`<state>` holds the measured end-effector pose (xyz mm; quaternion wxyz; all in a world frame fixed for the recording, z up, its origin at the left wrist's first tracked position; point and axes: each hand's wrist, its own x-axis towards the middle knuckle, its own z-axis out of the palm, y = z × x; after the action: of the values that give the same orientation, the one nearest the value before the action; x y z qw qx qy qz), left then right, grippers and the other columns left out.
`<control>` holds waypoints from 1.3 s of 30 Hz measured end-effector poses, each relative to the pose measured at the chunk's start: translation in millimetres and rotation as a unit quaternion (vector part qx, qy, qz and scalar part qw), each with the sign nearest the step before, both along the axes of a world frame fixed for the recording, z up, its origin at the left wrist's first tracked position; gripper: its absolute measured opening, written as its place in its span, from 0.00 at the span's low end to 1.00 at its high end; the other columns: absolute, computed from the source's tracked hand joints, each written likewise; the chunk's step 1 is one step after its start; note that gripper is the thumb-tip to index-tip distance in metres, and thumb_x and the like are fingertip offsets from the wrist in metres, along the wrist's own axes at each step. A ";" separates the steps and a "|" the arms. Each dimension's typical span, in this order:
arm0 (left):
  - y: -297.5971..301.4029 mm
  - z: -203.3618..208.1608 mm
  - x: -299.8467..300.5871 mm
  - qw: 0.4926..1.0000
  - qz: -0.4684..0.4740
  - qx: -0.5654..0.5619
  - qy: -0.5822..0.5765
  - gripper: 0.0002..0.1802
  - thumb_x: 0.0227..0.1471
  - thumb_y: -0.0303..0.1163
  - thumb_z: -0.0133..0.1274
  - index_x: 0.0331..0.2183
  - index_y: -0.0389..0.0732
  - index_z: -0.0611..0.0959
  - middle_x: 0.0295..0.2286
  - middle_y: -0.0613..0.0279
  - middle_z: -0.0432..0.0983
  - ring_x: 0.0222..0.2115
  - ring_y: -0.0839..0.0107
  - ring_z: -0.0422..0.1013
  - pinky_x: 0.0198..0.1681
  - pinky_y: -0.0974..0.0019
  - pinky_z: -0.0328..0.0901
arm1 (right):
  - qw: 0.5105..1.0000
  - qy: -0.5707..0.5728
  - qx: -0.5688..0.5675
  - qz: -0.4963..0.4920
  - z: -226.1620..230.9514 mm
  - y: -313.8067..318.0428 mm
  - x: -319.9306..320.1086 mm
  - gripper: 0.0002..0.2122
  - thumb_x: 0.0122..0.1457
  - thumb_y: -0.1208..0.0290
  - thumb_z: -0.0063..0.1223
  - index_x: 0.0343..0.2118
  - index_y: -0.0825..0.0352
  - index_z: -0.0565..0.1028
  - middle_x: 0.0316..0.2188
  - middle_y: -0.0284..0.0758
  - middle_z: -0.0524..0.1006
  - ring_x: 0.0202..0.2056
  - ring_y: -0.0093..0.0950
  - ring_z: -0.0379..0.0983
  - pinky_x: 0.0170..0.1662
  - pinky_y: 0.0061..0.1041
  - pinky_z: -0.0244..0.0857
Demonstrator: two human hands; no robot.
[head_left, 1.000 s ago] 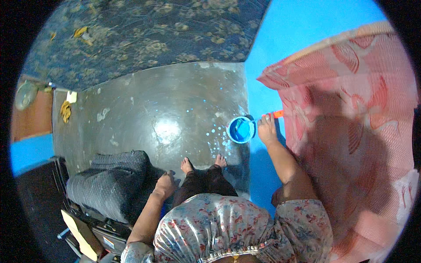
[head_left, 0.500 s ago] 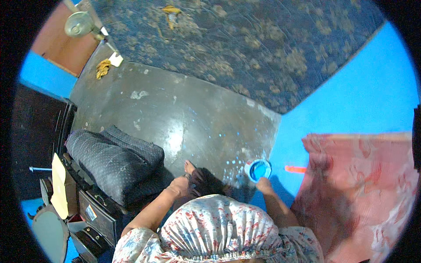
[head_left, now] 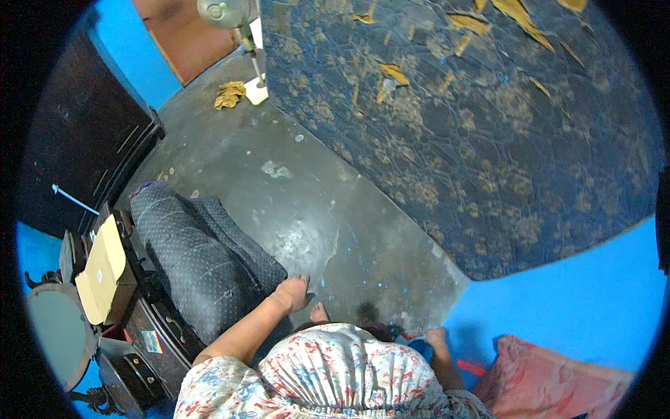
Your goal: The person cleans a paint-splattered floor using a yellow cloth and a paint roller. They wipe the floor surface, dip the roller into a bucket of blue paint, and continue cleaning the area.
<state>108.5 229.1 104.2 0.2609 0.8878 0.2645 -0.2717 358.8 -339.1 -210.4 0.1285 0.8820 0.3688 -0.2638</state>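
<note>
My right hand [head_left: 437, 338] grips the rim of a small paint bucket [head_left: 419, 345]. Blue paint shows in the bucket, most of which is hidden by my patterned top. My left hand [head_left: 294, 293] is held out over the floor with its fingers curled, near the end of a dark folded cushion or bedding roll [head_left: 202, 258]. A dark bit shows at those fingers, too small to name. My bare foot [head_left: 319, 312] stands on the grey floor just beside that hand.
A large floral mattress [head_left: 453, 174] with yellowed scraps lies ahead right. A standing fan [head_left: 225, 12] and crumpled yellow cloth [head_left: 229, 95] are at the far left. A dark drawer unit [head_left: 164, 328], cardboard box [head_left: 108, 272] and round mirror [head_left: 61, 339] stand left; pink fabric [head_left: 551, 384] hangs right.
My view has turned right and ahead, showing more of the mattress. The bucket and right hand sit lower and nearer my body, and the bucket is now mostly covered.
</note>
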 end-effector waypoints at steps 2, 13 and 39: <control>16.8 0.9 0.3 0.999 0.034 -0.005 0.018 0.25 0.51 0.39 0.56 0.46 0.32 0.73 0.43 0.39 0.74 0.46 0.46 0.71 0.50 0.53 0.67 | 0.998 0.029 0.006 -0.057 7.7 28.3 25.4 0.10 0.47 0.60 0.57 0.26 0.60 0.82 0.31 0.39 0.81 0.32 0.37 0.79 0.35 0.38 0.71; 78.8 20.3 38.3 0.966 0.260 0.012 0.003 0.25 0.49 0.36 0.58 0.46 0.32 0.73 0.45 0.40 0.73 0.48 0.46 0.70 0.52 0.53 0.66 | 0.994 0.017 -0.022 -0.106 38.6 207.0 270.7 0.12 0.50 0.64 0.51 0.29 0.65 0.82 0.35 0.42 0.81 0.36 0.40 0.78 0.39 0.37 0.71; 526.0 18.0 49.5 0.938 0.341 0.015 -0.066 0.24 0.51 0.36 0.56 0.46 0.30 0.73 0.43 0.39 0.74 0.46 0.46 0.71 0.50 0.53 0.66 | 0.996 -0.059 -0.022 -0.062 103.6 708.5 374.7 0.15 0.48 0.61 0.56 0.28 0.71 0.80 0.29 0.47 0.80 0.36 0.41 0.79 0.41 0.35 0.72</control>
<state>158.0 755.1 122.3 0.3416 0.7642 0.5373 -0.1035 733.5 369.4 -106.8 0.1529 0.9142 0.2987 -0.2270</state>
